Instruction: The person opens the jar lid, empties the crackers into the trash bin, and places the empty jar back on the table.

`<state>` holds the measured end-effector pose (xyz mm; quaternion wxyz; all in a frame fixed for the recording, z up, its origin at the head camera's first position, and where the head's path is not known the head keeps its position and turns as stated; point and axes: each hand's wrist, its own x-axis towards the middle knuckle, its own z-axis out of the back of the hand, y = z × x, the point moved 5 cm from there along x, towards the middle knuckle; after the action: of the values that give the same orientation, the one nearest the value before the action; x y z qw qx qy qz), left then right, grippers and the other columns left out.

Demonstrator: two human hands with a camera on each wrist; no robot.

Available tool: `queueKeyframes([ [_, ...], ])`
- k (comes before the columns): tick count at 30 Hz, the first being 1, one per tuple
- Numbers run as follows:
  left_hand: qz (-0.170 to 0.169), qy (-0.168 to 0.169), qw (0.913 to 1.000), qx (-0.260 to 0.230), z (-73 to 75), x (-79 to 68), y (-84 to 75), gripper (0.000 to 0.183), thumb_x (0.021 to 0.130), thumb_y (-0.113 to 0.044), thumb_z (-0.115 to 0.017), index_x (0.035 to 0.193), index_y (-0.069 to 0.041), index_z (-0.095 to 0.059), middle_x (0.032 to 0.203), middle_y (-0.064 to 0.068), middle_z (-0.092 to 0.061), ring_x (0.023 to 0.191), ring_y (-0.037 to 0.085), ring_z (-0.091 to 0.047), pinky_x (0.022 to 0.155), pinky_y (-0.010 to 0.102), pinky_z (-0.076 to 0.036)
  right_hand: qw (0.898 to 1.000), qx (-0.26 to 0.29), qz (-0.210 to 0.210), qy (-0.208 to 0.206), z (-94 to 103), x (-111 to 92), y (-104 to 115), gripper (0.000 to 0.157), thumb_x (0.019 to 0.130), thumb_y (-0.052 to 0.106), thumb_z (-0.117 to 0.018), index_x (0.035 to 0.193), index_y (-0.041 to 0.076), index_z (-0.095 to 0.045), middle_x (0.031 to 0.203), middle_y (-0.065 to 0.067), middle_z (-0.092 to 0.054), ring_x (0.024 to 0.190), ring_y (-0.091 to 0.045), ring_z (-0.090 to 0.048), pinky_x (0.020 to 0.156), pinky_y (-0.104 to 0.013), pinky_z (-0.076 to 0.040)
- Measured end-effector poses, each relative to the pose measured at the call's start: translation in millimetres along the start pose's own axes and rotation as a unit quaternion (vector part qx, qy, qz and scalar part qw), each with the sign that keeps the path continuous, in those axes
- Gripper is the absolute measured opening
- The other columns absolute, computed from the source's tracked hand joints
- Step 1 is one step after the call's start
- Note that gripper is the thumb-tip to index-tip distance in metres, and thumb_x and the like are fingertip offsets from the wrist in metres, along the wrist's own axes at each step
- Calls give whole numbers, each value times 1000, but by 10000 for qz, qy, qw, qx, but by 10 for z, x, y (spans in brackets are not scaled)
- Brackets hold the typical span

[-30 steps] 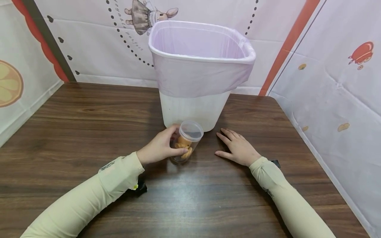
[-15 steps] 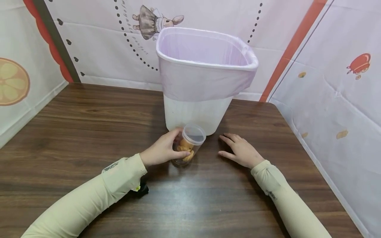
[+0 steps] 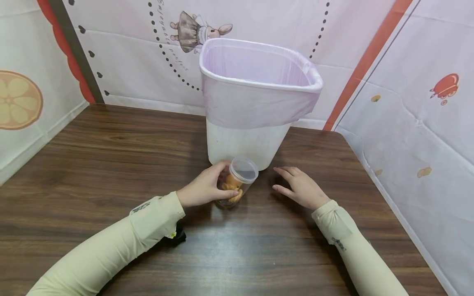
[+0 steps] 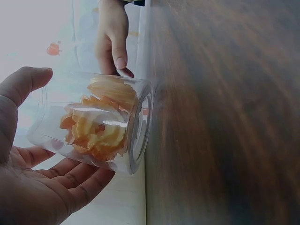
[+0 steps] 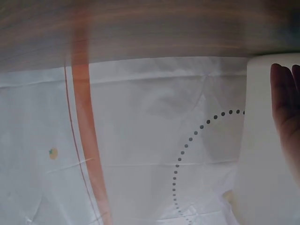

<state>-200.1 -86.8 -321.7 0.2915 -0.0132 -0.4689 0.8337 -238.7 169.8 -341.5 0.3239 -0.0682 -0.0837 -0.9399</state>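
In the head view my left hand point(image 3: 201, 187) grips a clear plastic jar point(image 3: 243, 180) from its left side, thumb in front and fingers behind. The jar has a translucent lid point(image 3: 244, 169) and leans a little to the right. Through its wall in the left wrist view, orange-yellow ruffled pieces point(image 4: 96, 129), like cookies, can be seen. The jar's base is close to the table; whether it touches cannot be told. My right hand point(image 3: 301, 187) holds nothing, its fingers relaxed low over the table to the right of the jar.
Directly behind the jar stands a tall white bin point(image 3: 240, 146) lined with a pale purple bag point(image 3: 259, 109), its top uncovered. The dark wooden table point(image 3: 122, 152) meets printed white cloth point(image 3: 126, 57) at the back and sides.
The head view has shifted slightly, so everything sits a bit lower and farther right. The left hand keeps its grip on the jar; the right hand barely changes.
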Motion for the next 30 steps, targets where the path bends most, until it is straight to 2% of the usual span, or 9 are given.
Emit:
queueKeyframes([
  [14, -3, -61, 9999, 128, -17, 6, -11, 61, 79, -22, -78, 130, -5, -48, 120, 8, -60, 106, 21, -61, 92, 36, -50, 9995, 36, 88, -310, 73, 31, 54, 56, 93, 42, -60, 137, 8, -52, 131, -14, -58, 123, -31, -54, 103, -47, -43],
  [30, -6, -60, 9999, 154, -28, -9, -11, 62, 79, -23, -78, 130, -5, -48, 120, 8, -60, 106, 20, -61, 92, 36, -50, 9988, 353, 64, -336, 120, 51, 174, 55, 94, 39, -59, 138, 8, -50, 132, -14, -57, 124, -31, -53, 103, -48, -42],
])
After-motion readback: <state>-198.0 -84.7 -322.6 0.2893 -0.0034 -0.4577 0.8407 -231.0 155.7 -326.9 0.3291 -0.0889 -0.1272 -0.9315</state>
